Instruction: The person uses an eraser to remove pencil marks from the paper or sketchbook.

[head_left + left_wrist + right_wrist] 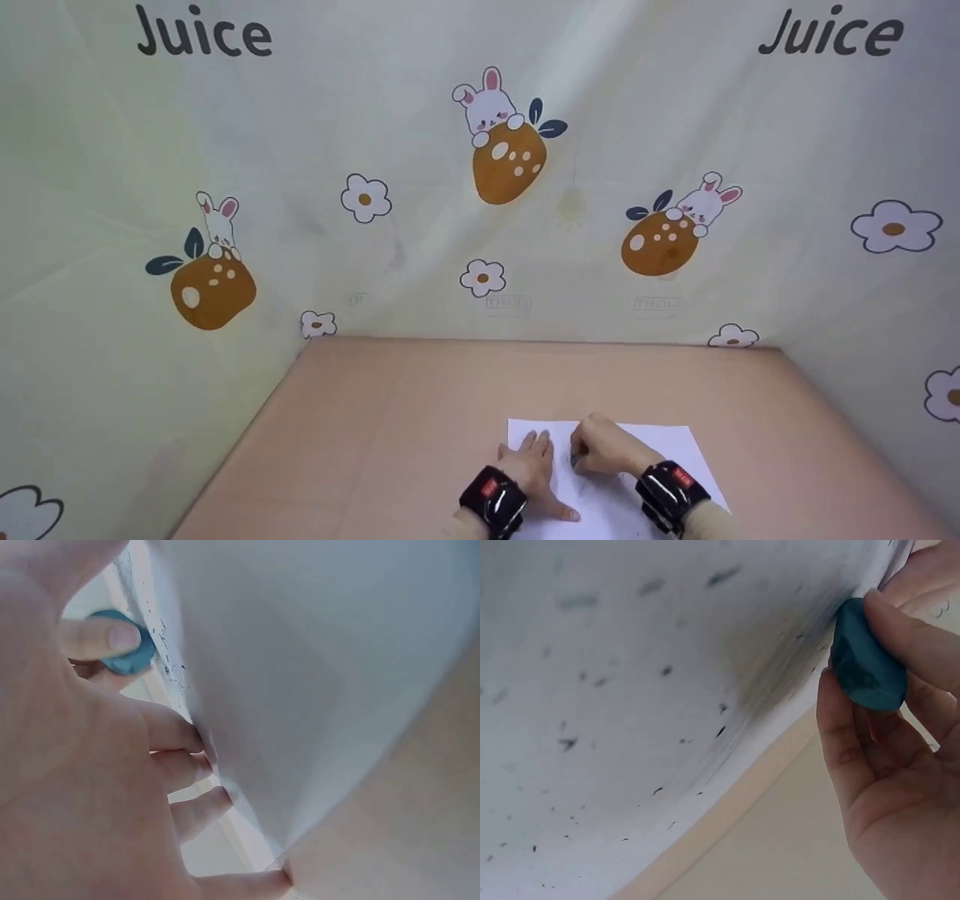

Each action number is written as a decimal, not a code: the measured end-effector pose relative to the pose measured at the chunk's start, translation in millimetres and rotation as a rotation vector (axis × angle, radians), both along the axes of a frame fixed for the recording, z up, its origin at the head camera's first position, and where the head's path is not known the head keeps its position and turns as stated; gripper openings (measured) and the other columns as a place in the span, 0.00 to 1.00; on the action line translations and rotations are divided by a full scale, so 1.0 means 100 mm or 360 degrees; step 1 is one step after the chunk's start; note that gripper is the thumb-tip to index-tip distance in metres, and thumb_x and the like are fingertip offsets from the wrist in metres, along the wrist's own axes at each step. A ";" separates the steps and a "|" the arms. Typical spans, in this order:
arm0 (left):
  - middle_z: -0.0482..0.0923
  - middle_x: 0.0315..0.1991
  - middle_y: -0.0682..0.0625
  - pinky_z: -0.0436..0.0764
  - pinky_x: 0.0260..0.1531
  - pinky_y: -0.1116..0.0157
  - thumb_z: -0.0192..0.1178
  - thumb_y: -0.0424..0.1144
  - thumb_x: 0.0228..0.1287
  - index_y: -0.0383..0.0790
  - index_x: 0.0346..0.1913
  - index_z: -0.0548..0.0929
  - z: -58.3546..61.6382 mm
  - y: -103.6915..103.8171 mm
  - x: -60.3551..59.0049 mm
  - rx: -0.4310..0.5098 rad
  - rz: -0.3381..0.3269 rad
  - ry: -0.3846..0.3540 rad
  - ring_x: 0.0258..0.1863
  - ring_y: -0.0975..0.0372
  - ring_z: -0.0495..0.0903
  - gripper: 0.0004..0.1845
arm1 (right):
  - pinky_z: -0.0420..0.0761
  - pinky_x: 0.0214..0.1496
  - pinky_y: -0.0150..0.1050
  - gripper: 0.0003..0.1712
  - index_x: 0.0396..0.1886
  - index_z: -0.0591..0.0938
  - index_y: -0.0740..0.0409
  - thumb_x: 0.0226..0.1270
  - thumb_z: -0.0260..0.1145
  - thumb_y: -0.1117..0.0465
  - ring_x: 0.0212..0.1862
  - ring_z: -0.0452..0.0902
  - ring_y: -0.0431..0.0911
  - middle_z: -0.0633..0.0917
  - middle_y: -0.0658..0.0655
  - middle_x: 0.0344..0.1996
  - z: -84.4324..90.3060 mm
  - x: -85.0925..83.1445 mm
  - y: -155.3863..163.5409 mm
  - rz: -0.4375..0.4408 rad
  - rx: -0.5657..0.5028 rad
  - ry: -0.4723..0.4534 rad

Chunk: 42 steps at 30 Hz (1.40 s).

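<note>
A white sheet of paper (664,444) lies on the pinkish table near its front edge. My left hand (531,459) rests flat on the sheet's left part, fingers spread and straight (180,765). My right hand (602,447) is just to its right, touching the sheet. It pinches a teal eraser (866,664) between thumb and fingers, and the eraser presses on the paper (630,690). The left wrist view also shows the eraser (131,656) beyond my left fingers. Dark smudges and eraser crumbs dot the sheet around it.
The table (375,420) is walled on three sides by a pale curtain (420,187) printed with rabbits, oranges and flowers. Black bands sit on both wrists (495,501).
</note>
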<state>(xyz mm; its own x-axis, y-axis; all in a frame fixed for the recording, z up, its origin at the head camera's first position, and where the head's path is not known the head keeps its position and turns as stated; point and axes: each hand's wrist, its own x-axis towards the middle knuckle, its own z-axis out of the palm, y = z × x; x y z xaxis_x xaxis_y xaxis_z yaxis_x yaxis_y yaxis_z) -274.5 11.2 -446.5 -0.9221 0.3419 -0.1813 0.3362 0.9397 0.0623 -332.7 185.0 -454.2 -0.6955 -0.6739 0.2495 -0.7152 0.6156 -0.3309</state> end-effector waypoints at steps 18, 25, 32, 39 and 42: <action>0.56 0.71 0.52 0.65 0.60 0.43 0.61 0.75 0.33 0.43 0.68 0.60 -0.06 -0.02 0.04 -0.0023 0.0013 0.0025 0.70 0.58 0.55 0.59 | 0.68 0.19 0.25 0.04 0.11 0.80 0.58 0.34 0.67 0.70 0.16 0.64 0.33 0.78 0.48 0.11 -0.11 -0.01 -0.07 -0.0230 0.0006 0.0185; 0.55 0.71 0.52 0.65 0.60 0.43 0.61 0.75 0.33 0.44 0.68 0.60 -0.05 0.02 0.01 -0.0027 0.0009 0.0031 0.70 0.59 0.54 0.59 | 0.68 0.19 0.27 0.05 0.11 0.79 0.58 0.33 0.67 0.70 0.17 0.64 0.34 0.77 0.48 0.11 -0.07 -0.03 -0.03 -0.0243 0.0030 0.0157; 0.56 0.71 0.51 0.65 0.59 0.42 0.61 0.75 0.33 0.43 0.68 0.61 -0.03 0.00 0.05 -0.0031 -0.0005 0.0037 0.70 0.57 0.55 0.58 | 0.67 0.20 0.25 0.05 0.11 0.80 0.57 0.33 0.68 0.69 0.17 0.62 0.32 0.77 0.47 0.11 -0.06 -0.03 -0.05 -0.0236 0.0005 0.0100; 0.55 0.71 0.51 0.64 0.60 0.43 0.60 0.75 0.34 0.43 0.68 0.60 0.00 0.00 0.05 -0.0034 0.0005 0.0032 0.70 0.57 0.54 0.58 | 0.69 0.19 0.27 0.06 0.12 0.80 0.59 0.34 0.69 0.70 0.17 0.65 0.34 0.78 0.49 0.12 -0.01 -0.02 -0.08 -0.0254 0.0018 0.0025; 0.55 0.71 0.51 0.64 0.60 0.42 0.60 0.75 0.35 0.44 0.68 0.60 -0.01 0.01 0.05 -0.0047 0.0013 0.0017 0.71 0.57 0.54 0.58 | 0.69 0.17 0.26 0.06 0.12 0.80 0.59 0.33 0.70 0.71 0.15 0.66 0.33 0.78 0.49 0.11 0.01 0.00 -0.09 -0.0183 0.0030 -0.0078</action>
